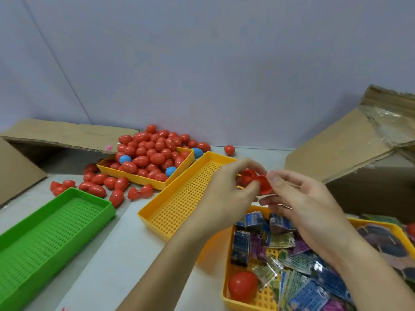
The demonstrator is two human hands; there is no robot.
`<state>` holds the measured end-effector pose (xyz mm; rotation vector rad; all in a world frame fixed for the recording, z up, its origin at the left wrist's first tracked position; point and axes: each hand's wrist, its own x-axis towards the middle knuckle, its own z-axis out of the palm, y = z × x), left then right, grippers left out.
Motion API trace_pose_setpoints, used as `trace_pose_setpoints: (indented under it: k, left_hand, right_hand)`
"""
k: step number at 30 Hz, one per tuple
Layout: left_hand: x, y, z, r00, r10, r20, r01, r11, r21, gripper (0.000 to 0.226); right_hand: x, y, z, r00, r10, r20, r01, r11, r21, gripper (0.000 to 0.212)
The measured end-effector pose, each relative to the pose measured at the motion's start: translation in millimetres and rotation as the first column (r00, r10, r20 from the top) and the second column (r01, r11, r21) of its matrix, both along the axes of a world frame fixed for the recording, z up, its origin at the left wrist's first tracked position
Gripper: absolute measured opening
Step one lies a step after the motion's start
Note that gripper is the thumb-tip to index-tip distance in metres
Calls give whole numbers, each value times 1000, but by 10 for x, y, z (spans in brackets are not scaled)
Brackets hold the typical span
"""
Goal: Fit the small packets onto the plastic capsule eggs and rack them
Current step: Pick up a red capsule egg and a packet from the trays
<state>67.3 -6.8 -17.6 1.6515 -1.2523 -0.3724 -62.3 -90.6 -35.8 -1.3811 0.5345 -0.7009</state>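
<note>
Fingers of both hands grip an open red egg (256, 179) above the empty yellow tray's (157, 212) right rim.

1. A heaped tray of eggs (148, 160) stood at the back, with loose eggs (98, 185) spilled to its left and front.
2. An empty tray (179, 198) lay just right of it.
3. Another empty tray (45, 239) lay at the front left.
4. A tray of packets (292, 265) sat at the front right, one egg (242, 286) in its near corner.
5. Cardboard boxes (350, 149) flanked both sides.
</note>
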Motion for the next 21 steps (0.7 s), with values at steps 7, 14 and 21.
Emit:
trace_pose_setpoints:
  k: [7, 14, 21]
  left_hand:
    - [212, 183, 130, 976, 190, -108, -183, 980, 77, 13]
    - [812, 1054, 192, 813, 582, 11, -577, 804, 146, 9]
    - [1541, 2052, 286, 562, 806, 187, -807, 485, 337, 18]
  right_hand:
    - [37, -64, -23, 999, 16, -43, -14, 999, 41, 40]
    - [84, -81, -176, 989, 123, -77, -115, 988, 102, 25]
    - [96, -43, -169, 983, 105, -154, -94, 993, 73, 22]
